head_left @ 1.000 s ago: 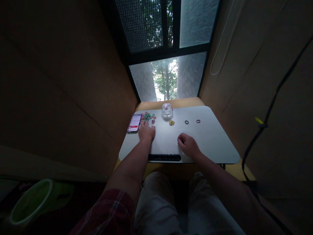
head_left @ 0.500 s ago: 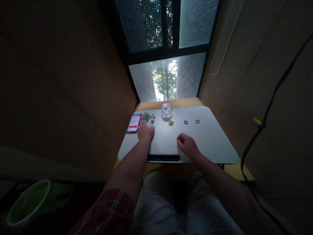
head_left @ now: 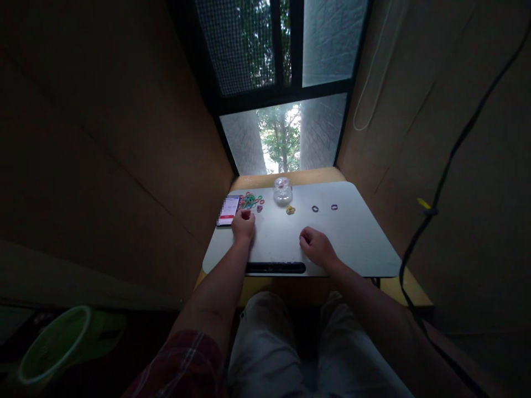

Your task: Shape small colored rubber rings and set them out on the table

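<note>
I have the left hand (head_left: 244, 225) left of centre in the frame, just below the pile of coloured bands (head_left: 250, 200) and close beside the phone (head_left: 229, 210). Its fingers are curled in toward the thumb; I cannot tell whether a band is pinched there. The right hand (head_left: 316, 245), right of centre and lower, is loosely curled over the white table (head_left: 352, 249); its fingertips are tucked from view, contents undetermined. Bands elsewhere: a small purple bunch (head_left: 259, 209) at the pile's lower right, a yellow bunch (head_left: 290, 210) near mid-frame below the clear jar (head_left: 282, 193), then, farther right, a dark band (head_left: 315, 209) and a purplish band (head_left: 334, 207), each lying alone. Handling estimate: bands very light, soft and stretchy, hard to damage, probably a little grippy; those in the pile look liable to snag on one another. Best hold, in my judgement, is a thumb-and-fingertip pinch on one side of a loop, choosing loops at the pile's edge. Material not confirmed at this resolution.
</note>
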A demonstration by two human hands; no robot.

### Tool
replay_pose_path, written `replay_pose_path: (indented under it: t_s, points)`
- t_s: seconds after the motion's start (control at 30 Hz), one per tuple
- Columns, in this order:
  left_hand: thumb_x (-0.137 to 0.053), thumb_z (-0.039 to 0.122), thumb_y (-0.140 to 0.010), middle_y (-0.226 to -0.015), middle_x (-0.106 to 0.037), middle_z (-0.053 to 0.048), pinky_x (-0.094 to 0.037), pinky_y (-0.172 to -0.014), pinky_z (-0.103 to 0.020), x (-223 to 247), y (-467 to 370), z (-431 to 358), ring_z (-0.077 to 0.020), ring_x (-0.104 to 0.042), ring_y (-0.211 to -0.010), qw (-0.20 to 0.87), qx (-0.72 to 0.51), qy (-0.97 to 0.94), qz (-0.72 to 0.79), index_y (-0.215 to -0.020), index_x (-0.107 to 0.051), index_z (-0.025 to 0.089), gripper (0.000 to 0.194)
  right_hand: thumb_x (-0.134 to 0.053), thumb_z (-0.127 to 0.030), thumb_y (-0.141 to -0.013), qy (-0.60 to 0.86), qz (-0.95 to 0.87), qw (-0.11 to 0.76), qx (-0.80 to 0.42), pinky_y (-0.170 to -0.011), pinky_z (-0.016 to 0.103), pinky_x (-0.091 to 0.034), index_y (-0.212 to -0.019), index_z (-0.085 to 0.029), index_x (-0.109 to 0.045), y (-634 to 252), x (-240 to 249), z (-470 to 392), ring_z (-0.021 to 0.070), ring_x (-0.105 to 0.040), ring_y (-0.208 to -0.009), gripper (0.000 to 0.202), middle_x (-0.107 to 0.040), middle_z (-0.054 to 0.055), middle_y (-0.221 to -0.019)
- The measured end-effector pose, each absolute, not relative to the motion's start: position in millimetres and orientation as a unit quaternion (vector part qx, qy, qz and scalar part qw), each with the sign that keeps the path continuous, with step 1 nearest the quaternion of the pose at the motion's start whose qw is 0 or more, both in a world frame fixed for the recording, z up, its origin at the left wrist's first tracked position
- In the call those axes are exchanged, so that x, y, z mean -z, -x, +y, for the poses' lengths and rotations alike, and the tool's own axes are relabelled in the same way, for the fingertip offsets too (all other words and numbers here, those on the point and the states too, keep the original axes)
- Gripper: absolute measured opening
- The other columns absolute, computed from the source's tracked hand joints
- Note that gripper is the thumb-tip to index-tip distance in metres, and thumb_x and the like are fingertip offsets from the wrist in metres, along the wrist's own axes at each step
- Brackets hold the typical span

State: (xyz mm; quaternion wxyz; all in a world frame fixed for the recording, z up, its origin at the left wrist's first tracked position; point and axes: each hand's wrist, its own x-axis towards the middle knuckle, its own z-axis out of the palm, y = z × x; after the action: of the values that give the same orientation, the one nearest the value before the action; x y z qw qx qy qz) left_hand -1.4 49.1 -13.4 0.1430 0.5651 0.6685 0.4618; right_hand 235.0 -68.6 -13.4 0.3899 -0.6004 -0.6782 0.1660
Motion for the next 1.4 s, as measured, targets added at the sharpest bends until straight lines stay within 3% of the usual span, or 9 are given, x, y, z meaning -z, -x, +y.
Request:
replay_pose_path:
  t_s: [0.2, 0.47, 0.67, 1.07, 1.4]
  points:
    - [-0.059, 0.031, -0.076, -0.081, -0.065, -0.003, -0.047, -0.067, -0.025, 12.9, -5.0, 22.7, -0.0121, -0.059, -0.07, 0.187, -0.459, -0.597, 0.63, -0.088, -0.06, 0.017, 0.018, -0.048, -0.024, -0.079, 0.602, -0.683, 0.383, -0.156, -0.056, 0.023, -0.033, -0.071, -0.02, -0.054, -234.5, 15.5, -69.3, 0.012, -0.048, -0.057, 0.011, -0.054, -0.002, -0.062]
    - [-0.063, 0.041, -0.078, -0.082, -0.066, -0.003, -0.047, -0.065, -0.025, 21.4, -45.0, -33.1, -0.0113, -0.059, -0.068, 0.29, -0.47, -0.625, 0.552, -0.095, -0.06, 0.018, 0.029, -0.051, -0.024, -0.078, 0.594, -0.689, 0.384, -0.157, -0.056, 0.023, -0.034, -0.074, -0.02, -0.058, -233.8, 15.5, -71.3, 0.0119, -0.049, -0.057, 0.009, -0.058, -0.002, -0.064]
    - [-0.064, 0.033, -0.078, -0.091, -0.07, -0.008, -0.051, -0.074, -0.027, 23.0, -85.6, -47.4, -0.0139, -0.066, -0.082, 0.392, -0.504, -0.589, 0.495, -0.101, -0.059, 0.016, 0.029, -0.053, -0.026, -0.079, 0.579, -0.691, 0.395, -0.173, -0.059, 0.022, -0.038, -0.086, -0.02, -0.062, -235.1, 17.6, -71.4, 0.0113, -0.052, -0.059, 0.013, -0.061, -0.001, -0.069]
    - [-0.061, 0.026, -0.08, -0.093, -0.071, -0.003, -0.051, -0.076, -0.027, 24.6, -88.1, -56.4, -0.0136, -0.066, -0.081, 0.346, -0.432, -0.664, 0.503, -0.098, -0.059, 0.02, 0.019, -0.055, -0.026, -0.08, 0.569, -0.686, 0.408, -0.197, -0.058, 0.023, -0.039, -0.098, -0.021, -0.065, -236.7, 21.5, -69.3, 0.0108, -0.053, -0.058, 0.021, -0.066, 0.0, -0.075]
    - [-0.065, 0.032, -0.079, -0.092, -0.071, -0.004, -0.051, -0.075, -0.027, 22.5, -88.0, -59.7, -0.0136, -0.067, -0.08, 0.348, -0.436, -0.664, 0.498, -0.099, -0.058, 0.02, 0.025, -0.055, -0.026, -0.08, 0.578, -0.683, 0.411, -0.173, -0.058, 0.023, -0.036, -0.081, -0.019, -0.064, -237.8, 21.3, -70.7, 0.0116, -0.052, -0.06, 0.011, -0.063, 0.0, -0.07]
